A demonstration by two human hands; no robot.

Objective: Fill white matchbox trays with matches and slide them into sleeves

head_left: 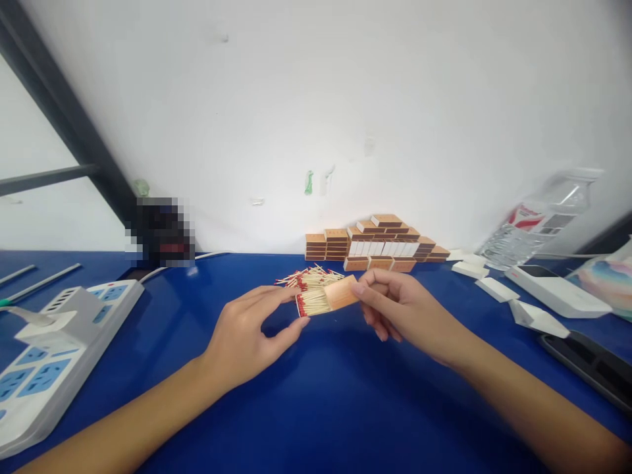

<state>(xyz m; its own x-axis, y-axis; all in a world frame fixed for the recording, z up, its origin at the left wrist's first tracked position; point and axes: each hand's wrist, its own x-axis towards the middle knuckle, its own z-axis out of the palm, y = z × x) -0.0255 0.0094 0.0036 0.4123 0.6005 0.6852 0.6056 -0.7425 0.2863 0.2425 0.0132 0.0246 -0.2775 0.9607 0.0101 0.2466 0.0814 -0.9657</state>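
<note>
Between my two hands is a matchbox (342,293), its tray half out of the orange sleeve and full of red-tipped matches (314,303). My left hand (254,327) pinches the tray's open end between thumb and fingers. At the other end, my right hand (390,299) grips the sleeve with the thumb on top and the fingers curled beneath. Just behind the box lies a loose heap of matches (311,278) on the blue table (336,401). Farther back, several closed matchboxes (382,243) are stacked against the wall, some showing white sides.
At the left lies a white power strip (93,336) with a charger plugged in. On the right are white paper pieces (496,289), a white device (557,293), a dark phone-like object (592,368) and a clear plastic bottle (540,217) tilted beside the wall (395,99).
</note>
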